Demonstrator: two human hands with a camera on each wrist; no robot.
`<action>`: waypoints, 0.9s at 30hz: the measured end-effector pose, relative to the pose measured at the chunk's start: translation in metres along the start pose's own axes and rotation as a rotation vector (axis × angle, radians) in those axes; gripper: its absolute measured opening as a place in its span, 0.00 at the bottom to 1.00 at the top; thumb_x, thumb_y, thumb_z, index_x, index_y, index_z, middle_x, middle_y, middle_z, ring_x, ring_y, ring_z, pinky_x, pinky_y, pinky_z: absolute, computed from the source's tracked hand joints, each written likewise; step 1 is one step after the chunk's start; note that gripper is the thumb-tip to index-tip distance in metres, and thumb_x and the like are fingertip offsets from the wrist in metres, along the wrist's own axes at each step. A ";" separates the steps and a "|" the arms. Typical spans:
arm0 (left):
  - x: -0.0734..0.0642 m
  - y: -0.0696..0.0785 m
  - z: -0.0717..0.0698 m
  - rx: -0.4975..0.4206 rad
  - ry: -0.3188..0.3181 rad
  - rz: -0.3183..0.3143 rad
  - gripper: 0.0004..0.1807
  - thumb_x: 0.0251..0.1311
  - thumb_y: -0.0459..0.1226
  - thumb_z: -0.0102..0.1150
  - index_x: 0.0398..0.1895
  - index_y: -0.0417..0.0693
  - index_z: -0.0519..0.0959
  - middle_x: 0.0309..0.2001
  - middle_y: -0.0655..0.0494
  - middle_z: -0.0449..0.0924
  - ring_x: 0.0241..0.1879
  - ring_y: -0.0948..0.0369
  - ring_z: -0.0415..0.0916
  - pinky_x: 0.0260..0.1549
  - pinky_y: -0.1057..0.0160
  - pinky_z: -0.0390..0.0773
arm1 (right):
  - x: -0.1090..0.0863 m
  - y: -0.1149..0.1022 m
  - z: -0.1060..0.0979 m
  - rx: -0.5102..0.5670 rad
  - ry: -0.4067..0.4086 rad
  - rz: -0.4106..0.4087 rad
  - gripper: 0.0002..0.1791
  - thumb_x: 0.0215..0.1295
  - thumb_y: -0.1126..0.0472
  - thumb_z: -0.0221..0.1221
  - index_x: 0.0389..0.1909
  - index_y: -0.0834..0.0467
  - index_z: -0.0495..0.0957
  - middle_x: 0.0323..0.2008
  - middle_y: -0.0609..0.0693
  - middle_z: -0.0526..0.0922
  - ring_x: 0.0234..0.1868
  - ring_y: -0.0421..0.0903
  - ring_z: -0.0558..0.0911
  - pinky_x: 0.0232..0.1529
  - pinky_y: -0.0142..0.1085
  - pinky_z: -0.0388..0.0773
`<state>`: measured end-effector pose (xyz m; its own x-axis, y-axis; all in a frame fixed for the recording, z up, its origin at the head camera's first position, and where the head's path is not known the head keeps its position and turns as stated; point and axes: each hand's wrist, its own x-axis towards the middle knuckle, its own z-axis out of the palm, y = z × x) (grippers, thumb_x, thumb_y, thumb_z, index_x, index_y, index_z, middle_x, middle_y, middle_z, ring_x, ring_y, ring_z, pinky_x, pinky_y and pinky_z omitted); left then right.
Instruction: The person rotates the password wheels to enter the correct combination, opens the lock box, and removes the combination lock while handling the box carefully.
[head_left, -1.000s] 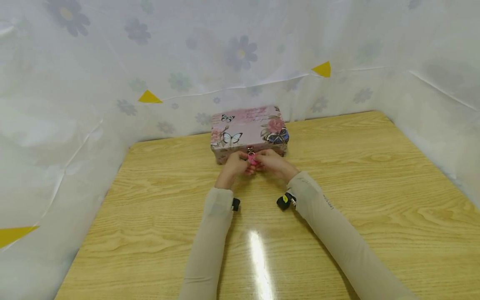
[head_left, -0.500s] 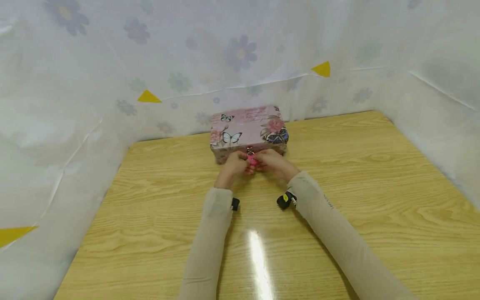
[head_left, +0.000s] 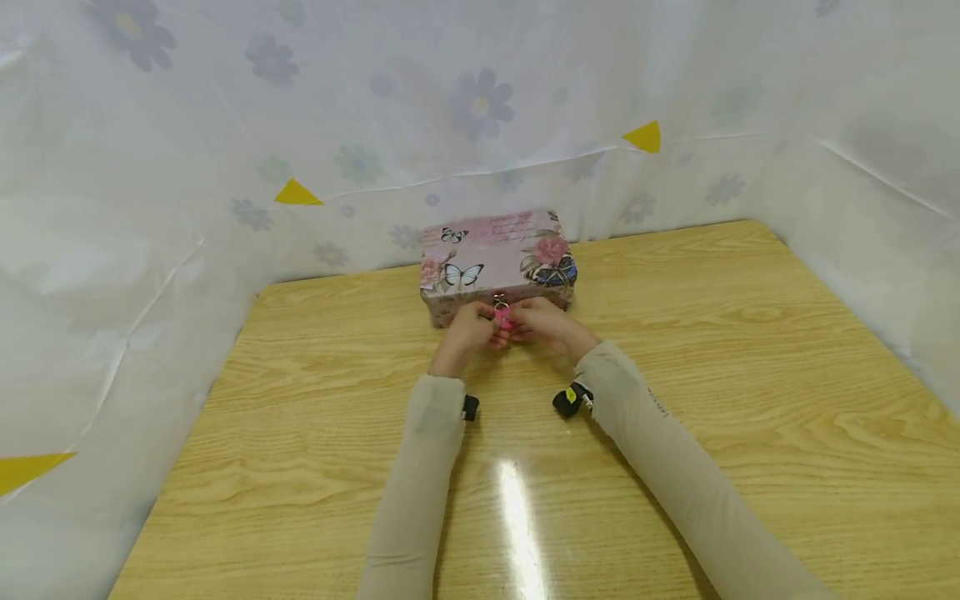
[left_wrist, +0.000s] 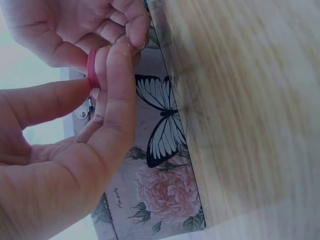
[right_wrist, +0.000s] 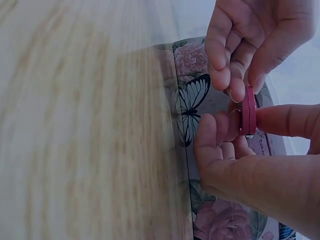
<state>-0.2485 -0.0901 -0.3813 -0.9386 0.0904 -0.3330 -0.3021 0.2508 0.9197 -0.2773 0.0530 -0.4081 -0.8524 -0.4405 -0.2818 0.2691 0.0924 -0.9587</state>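
Note:
A pink box (head_left: 491, 250) with butterflies and roses printed on it stands near the table's back edge. From the metal clasp at its front hangs a small pink padlock (head_left: 503, 318) with a silver shackle. My left hand (head_left: 470, 327) pinches the padlock from the left between thumb and fingers. From the other side, my right hand (head_left: 546, 323) pinches it too, its thumb pressed on the face of the red-pink body (right_wrist: 248, 111) in the right wrist view. The fingers of both hands meet around the lock and partly cover it. Its keyhole is hidden.
The wood-grain table (head_left: 315, 467) spreads out around the box and under both forearms. Behind the box hangs a pale flowered curtain (head_left: 420, 108) with yellow triangles (head_left: 300, 193) on it. Each wrist wears a black camera mount (head_left: 570, 402).

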 end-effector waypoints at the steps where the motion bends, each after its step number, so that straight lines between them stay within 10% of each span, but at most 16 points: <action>1: 0.000 0.000 0.000 -0.001 -0.001 -0.002 0.15 0.65 0.21 0.44 0.54 0.25 0.66 0.29 0.40 0.75 0.21 0.59 0.74 0.42 0.52 0.83 | 0.000 0.000 0.000 -0.005 -0.002 -0.004 0.20 0.73 0.67 0.40 0.57 0.78 0.65 0.32 0.49 0.77 0.32 0.39 0.77 0.50 0.38 0.78; 27: 0.001 0.000 0.000 0.002 0.009 -0.002 0.15 0.63 0.20 0.44 0.53 0.25 0.66 0.27 0.42 0.75 0.22 0.58 0.75 0.42 0.52 0.83 | -0.001 0.000 0.000 0.016 0.014 -0.023 0.19 0.72 0.67 0.41 0.55 0.78 0.66 0.30 0.48 0.77 0.31 0.38 0.78 0.44 0.33 0.79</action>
<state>-0.2496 -0.0901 -0.3814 -0.9395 0.0813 -0.3328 -0.3035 0.2532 0.9186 -0.2765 0.0534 -0.4083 -0.8649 -0.4293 -0.2601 0.2561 0.0683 -0.9642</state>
